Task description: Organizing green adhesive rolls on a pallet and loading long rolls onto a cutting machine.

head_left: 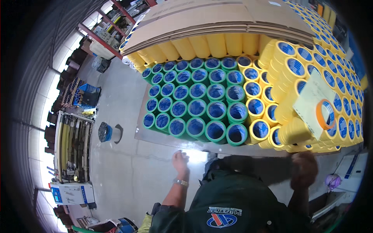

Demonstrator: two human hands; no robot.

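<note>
My left hand (pixel 180 162), with a watch on its wrist, hangs over the floor in front of the green tape rolls (pixel 196 126). Its fingers are loosely curled, and nothing shows in them. Near the front of the yellow tape rolls (pixel 259 129), my right hand (pixel 305 169) is dark and smeared by motion, so its grip is unclear. The green rolls stand upright in stacked columns, with blue showing inside their cores. Above my right hand, an orange-rimmed roll (pixel 325 114) rests against a pale sheet (pixel 314 99) on the yellow stacks.
Flat cardboard sheets (pixel 217 17) lie over the rear yellow rolls. On the left stand a roller machine (pixel 74 147), a blue crate (pixel 90 95) and a bin with a dark cover (pixel 105 132). Grey floor (pixel 124 167) runs beside the stacks. A white cabinet (pixel 351 171) is at the right.
</note>
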